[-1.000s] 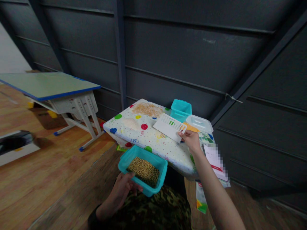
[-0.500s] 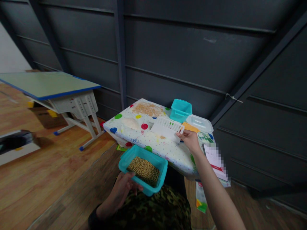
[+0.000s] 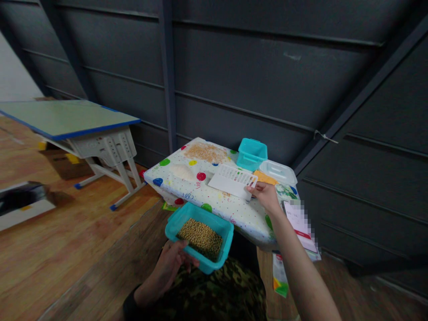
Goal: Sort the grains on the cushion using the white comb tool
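My left hand is closed on the near left edge of a teal plastic container, held in front of the table over my lap. Yellowish soybeans lie in it. Farther off, my right hand pinches the right end of a white slotted plastic board, low over the tablecloth; whether it touches the cloth I cannot tell. A row of slots runs along its far side. At its near edge a few small grains show, partly covered by the board.
On the dotted tablecloth are spread tan grains, a pale heap, a second teal container, a clear lid, an orange cloth-like piece and a phone-like slab. A dark wall stands behind; a desk is at left.
The white slotted board has tipped or shifted slightly toward me, and its near edge now covers part of the small grains. My left hand and the soybean container have stayed put.
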`<state>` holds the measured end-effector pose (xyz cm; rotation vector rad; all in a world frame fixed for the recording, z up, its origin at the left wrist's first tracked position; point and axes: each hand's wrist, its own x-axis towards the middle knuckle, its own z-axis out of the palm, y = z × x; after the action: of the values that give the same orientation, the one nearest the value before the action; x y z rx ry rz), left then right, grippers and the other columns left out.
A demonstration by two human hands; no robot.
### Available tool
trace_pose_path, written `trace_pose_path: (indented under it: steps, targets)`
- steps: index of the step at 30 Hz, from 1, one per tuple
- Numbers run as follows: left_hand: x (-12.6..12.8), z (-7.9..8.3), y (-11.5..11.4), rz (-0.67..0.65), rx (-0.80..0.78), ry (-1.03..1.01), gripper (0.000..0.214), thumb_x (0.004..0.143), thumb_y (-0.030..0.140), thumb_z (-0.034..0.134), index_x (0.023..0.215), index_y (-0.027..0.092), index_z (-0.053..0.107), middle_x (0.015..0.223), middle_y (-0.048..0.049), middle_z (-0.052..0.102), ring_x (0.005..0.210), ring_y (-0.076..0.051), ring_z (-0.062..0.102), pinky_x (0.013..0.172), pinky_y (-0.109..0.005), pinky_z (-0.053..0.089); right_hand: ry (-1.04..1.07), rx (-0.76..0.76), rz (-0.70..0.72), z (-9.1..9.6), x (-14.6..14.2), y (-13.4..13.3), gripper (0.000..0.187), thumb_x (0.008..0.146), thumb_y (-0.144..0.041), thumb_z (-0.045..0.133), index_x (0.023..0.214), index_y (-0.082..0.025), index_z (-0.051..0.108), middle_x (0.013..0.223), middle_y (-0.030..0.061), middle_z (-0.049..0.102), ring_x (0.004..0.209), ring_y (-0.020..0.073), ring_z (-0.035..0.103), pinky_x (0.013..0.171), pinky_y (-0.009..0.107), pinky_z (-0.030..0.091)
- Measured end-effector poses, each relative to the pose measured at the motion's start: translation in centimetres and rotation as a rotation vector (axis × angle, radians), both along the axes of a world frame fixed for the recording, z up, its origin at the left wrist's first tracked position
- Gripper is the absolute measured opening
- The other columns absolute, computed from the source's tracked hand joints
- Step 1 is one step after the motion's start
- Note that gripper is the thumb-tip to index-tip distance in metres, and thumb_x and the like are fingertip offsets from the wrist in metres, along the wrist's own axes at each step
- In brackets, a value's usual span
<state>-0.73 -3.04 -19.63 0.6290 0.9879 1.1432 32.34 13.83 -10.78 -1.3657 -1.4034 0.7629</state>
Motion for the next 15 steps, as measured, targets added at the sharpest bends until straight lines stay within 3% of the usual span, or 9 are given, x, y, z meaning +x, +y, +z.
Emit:
trace_pose_path:
  steps: [15]
  targets:
    - [-0.07,-0.02,-0.08,0.002,-0.019,-0.008,0.031,0.073,0.049,0.086,0.076,0.025,0.067,0.05,-0.0039,0.074,0.046,-0.025,0.07,0.042,-0.03,0.048,0.004,-0.027,0.065,-0.08,0.14,-0.06,0.047,0.062,-0.06,0.096,0.082,-0.018,0.087,0.089,0.0127,0.086,0.075,0.0289,0.076,0.068,0.039,0.061]
